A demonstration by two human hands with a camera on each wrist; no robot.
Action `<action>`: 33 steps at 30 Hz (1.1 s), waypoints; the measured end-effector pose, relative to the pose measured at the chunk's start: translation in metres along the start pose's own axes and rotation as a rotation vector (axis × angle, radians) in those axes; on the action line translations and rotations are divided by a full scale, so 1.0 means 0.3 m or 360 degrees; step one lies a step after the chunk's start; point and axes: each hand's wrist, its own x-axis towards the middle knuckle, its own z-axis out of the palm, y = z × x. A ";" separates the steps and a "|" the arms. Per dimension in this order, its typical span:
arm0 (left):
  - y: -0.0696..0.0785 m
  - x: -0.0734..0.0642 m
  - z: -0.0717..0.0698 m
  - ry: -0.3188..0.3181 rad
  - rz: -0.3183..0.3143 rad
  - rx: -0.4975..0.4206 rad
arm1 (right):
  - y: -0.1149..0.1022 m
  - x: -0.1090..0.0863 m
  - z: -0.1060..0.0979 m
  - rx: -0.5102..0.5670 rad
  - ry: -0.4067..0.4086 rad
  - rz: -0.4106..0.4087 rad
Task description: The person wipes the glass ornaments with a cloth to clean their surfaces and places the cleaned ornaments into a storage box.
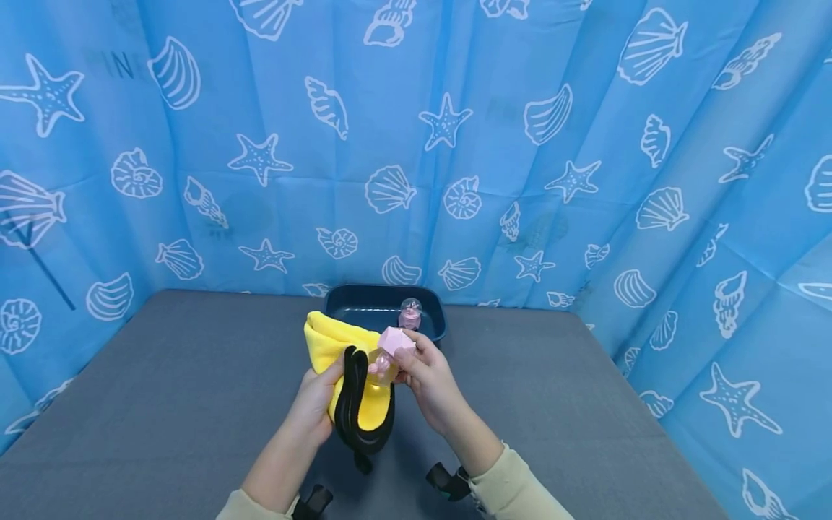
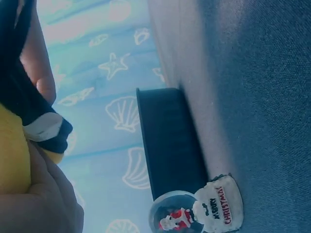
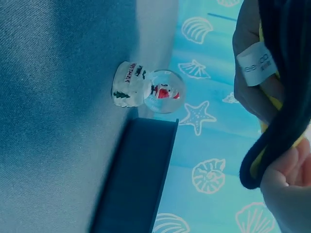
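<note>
My left hand (image 1: 314, 406) grips a folded yellow cloth (image 1: 338, 338) with a black edge, thumb on top. My right hand (image 1: 434, 386) holds a snow globe with a faceted pink base (image 1: 396, 340). The globe is tipped over, its clear ball lying against the cloth and the base pointing up. Both wrist views show the cloth's black border (image 3: 287, 104) and a white label (image 3: 256, 64), while the pink globe is hidden there. Both hands are above the table, in front of a dark blue tray (image 1: 338, 295).
Inside the tray stands another pink snow globe (image 1: 410, 316). A white-based Christmas snow globe (image 2: 219, 204) with a red-clad figure stands upright on the grey table (image 1: 195, 375) beside the tray; the cloth and hands hide it in the head view. A blue shell-patterned curtain (image 1: 416, 144) hangs behind.
</note>
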 end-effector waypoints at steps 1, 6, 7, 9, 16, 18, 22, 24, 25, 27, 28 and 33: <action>0.002 0.000 0.000 -0.0019 -0.0003 -0.0031 | -0.001 0.000 0.002 0.0013 0.0026 0.0003; 0.008 -0.008 0.000 -0.0168 -0.0011 -0.0040 | -0.006 0.003 0.010 0.0096 0.0172 0.0050; 0.009 -0.012 -0.001 -0.0197 -0.0007 -0.0010 | -0.007 0.003 0.012 0.0112 0.0202 0.0068; 0.010 -0.017 -0.002 -0.0233 0.0001 0.0075 | -0.007 0.004 0.015 0.0147 0.0251 0.0108; 0.009 -0.014 0.002 -0.0250 0.0006 0.0267 | -0.013 0.003 0.011 0.0263 0.0302 0.0148; 0.011 -0.009 0.004 -0.0213 -0.0003 0.0198 | -0.017 0.003 0.007 0.0302 0.0287 0.0147; 0.021 -0.005 -0.004 -0.0166 0.0012 -0.0089 | -0.024 -0.003 0.003 0.0358 0.0216 0.0136; 0.027 -0.002 -0.008 -0.0181 0.0025 -0.0228 | -0.027 -0.007 0.001 0.0362 0.0178 0.0127; 0.031 -0.003 -0.010 -0.0200 0.0028 -0.0272 | -0.029 -0.008 0.000 0.0356 0.0163 0.0123; 0.036 -0.003 -0.011 -0.0231 0.0020 -0.0338 | -0.030 -0.011 -0.002 0.0327 0.0153 0.0128; 0.038 -0.004 -0.012 -0.0244 0.0021 -0.0353 | -0.031 -0.013 -0.003 0.0313 0.0147 0.0135; 0.038 -0.006 -0.006 -0.0255 0.0045 -0.0359 | -0.032 -0.017 -0.001 0.0255 0.0110 0.0201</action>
